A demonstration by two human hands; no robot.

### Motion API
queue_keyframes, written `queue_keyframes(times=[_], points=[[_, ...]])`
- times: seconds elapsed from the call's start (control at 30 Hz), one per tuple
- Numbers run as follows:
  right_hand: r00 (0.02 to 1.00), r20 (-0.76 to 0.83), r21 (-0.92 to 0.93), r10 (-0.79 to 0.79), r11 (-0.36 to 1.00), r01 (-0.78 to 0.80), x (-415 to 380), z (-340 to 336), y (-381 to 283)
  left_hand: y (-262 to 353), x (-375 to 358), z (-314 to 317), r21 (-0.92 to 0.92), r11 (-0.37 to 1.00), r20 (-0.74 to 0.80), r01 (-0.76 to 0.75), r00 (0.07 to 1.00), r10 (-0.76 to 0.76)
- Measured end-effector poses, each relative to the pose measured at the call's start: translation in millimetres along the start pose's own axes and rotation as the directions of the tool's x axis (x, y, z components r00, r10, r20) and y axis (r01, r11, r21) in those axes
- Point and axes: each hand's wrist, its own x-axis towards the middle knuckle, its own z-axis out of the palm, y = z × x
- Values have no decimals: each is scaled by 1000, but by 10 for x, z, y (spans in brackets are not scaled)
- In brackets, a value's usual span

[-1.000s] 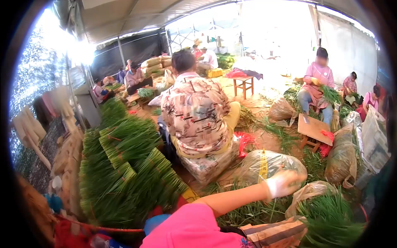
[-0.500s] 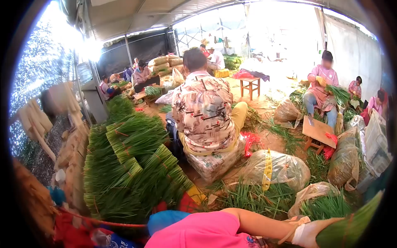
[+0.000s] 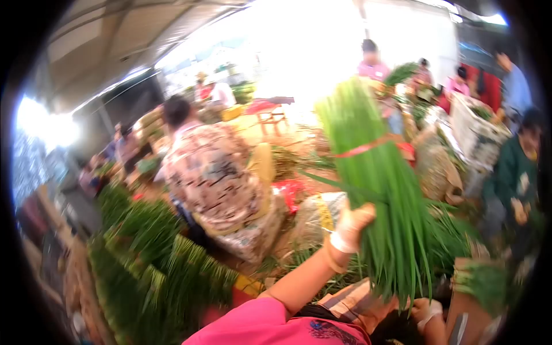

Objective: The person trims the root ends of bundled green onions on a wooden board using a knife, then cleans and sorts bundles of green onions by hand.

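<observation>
The left hand (image 3: 355, 223) is closed around one side of a tall bundle of chives (image 3: 368, 172), its thumb and curled fingers pressed against the leaves. A red band (image 3: 363, 146) circles the bundle above the grip. The bundle is held up in the air, nearly upright and leaning a little, pale ends at the top and long dark tips hanging down.

The right hand (image 3: 424, 310) is low, just beside the hanging tips, with its fingers bent; whether it pinches any of them I cannot tell.

The raised bundle covers part of the seated person in pink (image 3: 374, 68) behind it. Near the right hand stands a brown board (image 3: 460, 305), with more greens (image 3: 483, 282) at its upper part. Behind the left hand lies a clear plastic bag (image 3: 305, 225) marked by a yellow strip (image 3: 324, 211), and red plastic (image 3: 289, 192) is beyond it. Many banded bundles (image 3: 155, 276) are heaped at the left, next to a person in a patterned shirt (image 3: 213, 167) on a low seat (image 3: 253, 236).

The left forearm slants up and to the right from a pink sleeve, a white wrap (image 3: 343, 242) at the wrist. The right wrist is wrapped in white too.
</observation>
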Motion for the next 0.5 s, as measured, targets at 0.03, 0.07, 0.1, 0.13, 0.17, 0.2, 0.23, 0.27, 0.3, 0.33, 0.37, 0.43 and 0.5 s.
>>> queue_keyframes(times=[0.03,0.07,0.1,0.13,0.17,0.2,0.23,0.27,0.3,0.33,0.37,0.43,0.5], points=[[992,-117,22,55,998,-53,-112,10,375,-43,63,-91,-9,1000,-22,-17,1000,16],[967,-234,41,104,994,-97,-221,15,693,-54,75,-92,-28,999,-29,-26,999,25],[874,-417,175,250,966,-193,-303,-153,733,-88,80,-93,-50,998,-40,-44,998,42],[725,-574,333,380,917,-218,-391,-332,761,-175,97,-151,-115,993,-35,39,998,-43],[681,-620,396,389,905,-156,-531,-599,612,-290,96,-187,-170,984,10,50,999,-49],[634,-664,450,396,889,-84,-670,-868,465,-408,83,-219,-179,978,27,104,995,-101],[584,-706,491,402,871,-6,-810,-1136,318,-514,98,-212,-185,971,48,154,988,-148],[415,-891,229,185,972,58,-793,-1318,-42,-568,115,-112,-171,975,41,143,990,-138],[421,-880,297,221,946,125,-814,-1448,-271,-609,72,33,-158,978,30,140,990,-137],[425,-868,363,257,912,191,-835,-1578,-499,-671,33,134,-145,979,18,140,990,-138],[503,-826,392,254,901,188,-823,-1649,-628,-764,19,149,-105,987,-19,121,992,-124],[610,-756,501,236,808,309,-772,-1592,-854,-993,-36,172,-31,993,-62,118,991,-120],[636,-755,449,156,831,328,-697,-1469,-1043,-1089,-62,181,84,979,18,186,982,-188]])
